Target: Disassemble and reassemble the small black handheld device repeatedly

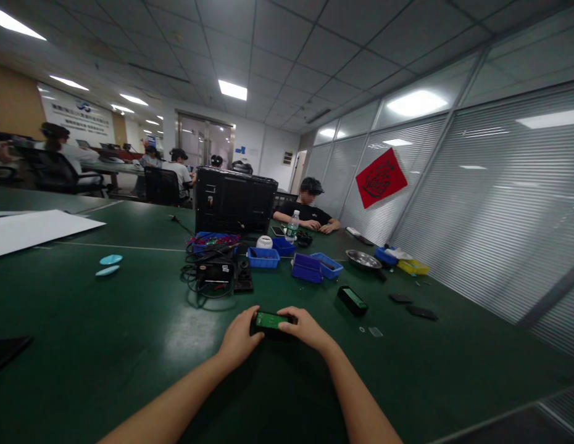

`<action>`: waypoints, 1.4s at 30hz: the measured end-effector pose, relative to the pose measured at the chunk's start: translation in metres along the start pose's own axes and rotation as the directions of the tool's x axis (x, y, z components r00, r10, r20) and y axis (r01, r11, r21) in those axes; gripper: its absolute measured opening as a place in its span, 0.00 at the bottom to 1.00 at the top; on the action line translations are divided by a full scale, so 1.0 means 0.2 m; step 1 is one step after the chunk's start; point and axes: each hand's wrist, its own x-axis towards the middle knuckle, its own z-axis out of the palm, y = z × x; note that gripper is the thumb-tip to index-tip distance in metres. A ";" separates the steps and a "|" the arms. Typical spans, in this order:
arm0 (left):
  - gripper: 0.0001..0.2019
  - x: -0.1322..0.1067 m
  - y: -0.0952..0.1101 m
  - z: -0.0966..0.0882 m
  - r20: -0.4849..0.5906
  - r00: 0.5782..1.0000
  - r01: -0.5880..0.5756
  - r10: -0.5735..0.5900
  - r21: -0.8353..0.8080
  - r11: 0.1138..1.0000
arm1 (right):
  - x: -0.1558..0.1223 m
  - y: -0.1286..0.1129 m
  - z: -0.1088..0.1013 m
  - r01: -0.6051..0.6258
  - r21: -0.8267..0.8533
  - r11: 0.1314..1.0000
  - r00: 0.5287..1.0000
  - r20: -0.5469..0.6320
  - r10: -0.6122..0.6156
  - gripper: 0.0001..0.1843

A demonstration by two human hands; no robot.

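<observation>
Between my two hands is a black box-shaped case with a green circuit board point(270, 320) in its top. My left hand point(241, 337) grips the case's left end, fingers at the far side and thumb at the near side. On the right end, my right hand point(305, 328) holds it with the thumb over the board's edge. Whether the case touches the table cannot be made out. A second black case with a green board point(353, 300) lies to the right, apart from my hands. Close to it are a small white ring point(361, 330) and a clear flat piece point(375, 332).
Beyond my hands lie tangled cables with a black power unit point(215, 275), blue bins point(263, 258), a metal bowl point(363, 259) and a yellow tray point(413, 266). A black monitor point(236, 200) stands behind. Across the green table point(143, 320) sits a person point(310, 209).
</observation>
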 end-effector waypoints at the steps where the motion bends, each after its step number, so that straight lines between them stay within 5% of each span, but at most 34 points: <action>1: 0.29 0.00 -0.01 0.01 -0.030 1.000 -0.002 0.002 -0.014 1.000 | 0.00 0.00 0.01 -0.006 -0.024 1.000 1.000 0.008 0.006 0.20; 8: 0.26 0.02 -0.05 0.02 -0.119 0.992 -0.036 0.033 -0.030 0.999 | 0.01 0.00 0.05 -0.132 -0.210 0.969 0.985 -0.134 0.105 0.17; 13: 0.26 0.01 -0.04 0.01 -0.092 0.996 -0.018 0.016 -0.027 0.999 | 0.03 0.07 0.00 -0.418 -0.273 0.867 0.884 -0.345 0.317 0.23; 18: 0.25 0.01 -0.02 0.00 -0.068 0.998 -0.018 0.016 -0.019 1.000 | 0.04 0.11 -0.04 -0.496 -0.265 0.827 0.849 -0.347 0.398 0.25; 23: 0.24 0.01 -0.02 -0.01 -0.048 0.999 0.009 -0.010 -0.014 1.000 | 0.05 0.10 -0.01 -0.487 -0.272 0.830 0.849 -0.371 0.376 0.20; 29: 0.24 0.01 -0.01 -0.01 -0.053 0.999 -0.013 0.013 -0.006 1.000 | 0.03 0.03 0.06 -0.369 -0.327 0.870 0.878 -0.430 0.211 0.15; 38: 0.23 0.01 -0.01 -0.02 -0.051 0.999 -0.011 0.011 -0.009 1.000 | 0.01 -0.01 0.10 -0.300 -0.415 0.859 0.942 -0.272 0.198 0.33; 42: 0.23 0.00 0.00 -0.03 -0.052 0.999 -0.018 0.018 -0.007 1.000 | 0.02 0.00 0.06 -0.337 -0.378 0.862 0.933 -0.254 0.254 0.30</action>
